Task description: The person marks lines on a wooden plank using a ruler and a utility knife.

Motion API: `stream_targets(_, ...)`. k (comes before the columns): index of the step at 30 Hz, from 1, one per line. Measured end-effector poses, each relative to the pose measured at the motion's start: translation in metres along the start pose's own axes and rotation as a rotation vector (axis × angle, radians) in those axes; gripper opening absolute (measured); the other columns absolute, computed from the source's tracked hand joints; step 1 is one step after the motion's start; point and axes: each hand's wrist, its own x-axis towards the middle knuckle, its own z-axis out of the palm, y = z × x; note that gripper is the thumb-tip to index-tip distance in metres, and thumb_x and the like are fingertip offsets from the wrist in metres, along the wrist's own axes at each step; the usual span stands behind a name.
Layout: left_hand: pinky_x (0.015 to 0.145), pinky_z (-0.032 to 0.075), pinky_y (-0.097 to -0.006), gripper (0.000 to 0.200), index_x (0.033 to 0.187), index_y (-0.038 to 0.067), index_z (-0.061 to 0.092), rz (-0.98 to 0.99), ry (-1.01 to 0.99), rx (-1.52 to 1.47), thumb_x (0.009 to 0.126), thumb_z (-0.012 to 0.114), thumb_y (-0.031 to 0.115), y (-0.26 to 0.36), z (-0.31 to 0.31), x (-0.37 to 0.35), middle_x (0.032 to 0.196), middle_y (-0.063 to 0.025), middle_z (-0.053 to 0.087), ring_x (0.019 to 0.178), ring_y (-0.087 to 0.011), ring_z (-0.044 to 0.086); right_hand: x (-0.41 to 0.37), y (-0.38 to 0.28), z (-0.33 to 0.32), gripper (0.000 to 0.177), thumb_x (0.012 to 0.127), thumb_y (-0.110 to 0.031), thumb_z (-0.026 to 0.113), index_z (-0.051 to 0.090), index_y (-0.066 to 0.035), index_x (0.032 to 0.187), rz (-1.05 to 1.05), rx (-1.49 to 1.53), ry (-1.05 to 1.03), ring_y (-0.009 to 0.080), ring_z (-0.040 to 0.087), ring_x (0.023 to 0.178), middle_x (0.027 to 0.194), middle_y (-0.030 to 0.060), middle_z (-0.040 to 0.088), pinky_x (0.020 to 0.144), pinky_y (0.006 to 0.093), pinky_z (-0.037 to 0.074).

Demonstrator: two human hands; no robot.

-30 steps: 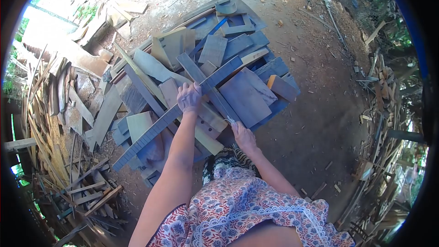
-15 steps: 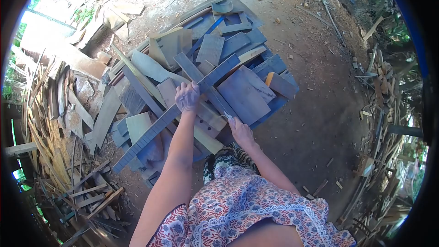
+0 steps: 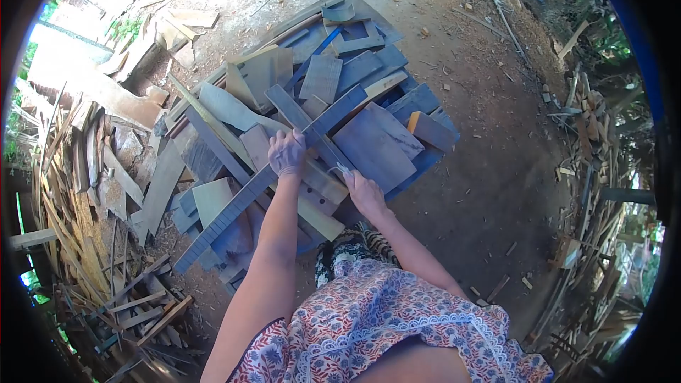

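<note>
My left hand [image 3: 287,151] is closed over a long dark wooden strip [image 3: 237,202] with fine marks across it, near where it crosses a second dark board [image 3: 296,111]. Held in my right hand [image 3: 367,193] is a small pale tool [image 3: 343,169], its tip close to the lower part of that crossing board. What the tool is exactly is too small to tell. Under both hands lies a heap of wood offcuts, with a wide flat board [image 3: 376,147] just to the right of the crossing.
A blue strip [image 3: 319,50] and a square wooden frame [image 3: 357,37] lie at the heap's far end. Stacks of long scrap wood [image 3: 78,220] stand at the left. More scrap [image 3: 585,128] lines the right side beyond the dirt floor [image 3: 489,163].
My right hand and the small tool have shifted slightly left and up along the crossing board. My left hand keeps its hold on the strip. The whole view has shifted a little.
</note>
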Motion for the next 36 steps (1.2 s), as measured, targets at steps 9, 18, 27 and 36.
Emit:
stream_targets(9,0.065,0.049,-0.0391,0.031,0.07,0.009,0.064,-0.001,-0.021,0.003,0.086,0.045,0.027,-0.002,-0.002,-0.001,0.075,-0.0102,0.058,0.073,-0.0289,0.057,-0.01,0.01,0.003,0.04,0.097,-0.042,0.035,0.053,-0.006,0.1,0.005,-0.032,0.02,0.0459,0.06,0.082,0.08,0.0271,0.063,0.071,0.0546,0.047)
stream_targets(18,0.064,0.049,-0.0388,0.032,0.068,0.009,0.064,-0.012,-0.02,-0.001,0.087,0.046,0.027,0.001,-0.005,0.002,0.073,-0.0103,0.058,0.072,-0.0283,0.057,-0.016,0.02,-0.02,0.033,0.091,-0.03,0.053,0.053,-0.007,0.115,-0.137,-0.056,0.111,0.0384,0.06,0.093,0.097,0.0214,0.063,0.082,0.0441,0.047)
stream_targets(27,0.066,0.049,-0.0392,0.032,0.07,0.009,0.064,-0.043,-0.06,-0.004,0.088,0.043,0.026,0.001,-0.004,0.002,0.077,-0.0099,0.058,0.074,-0.0285,0.057,0.046,0.138,-0.131,0.078,0.076,-0.013,0.071,0.027,-0.01,0.14,-0.038,-0.503,0.514,0.0371,0.037,0.127,0.134,0.0186,0.042,0.101,0.0455,0.035)
stream_targets(36,0.067,0.049,-0.039,0.033,0.071,0.009,0.065,-0.052,-0.092,0.011,0.088,0.042,0.027,0.0,-0.003,0.004,0.077,-0.0094,0.058,0.076,-0.0278,0.057,0.076,0.166,-0.133,0.09,0.072,-0.018,0.075,0.019,-0.008,0.141,0.015,-0.289,0.329,0.0383,0.038,0.126,0.134,0.024,0.038,0.1,0.0429,0.037)
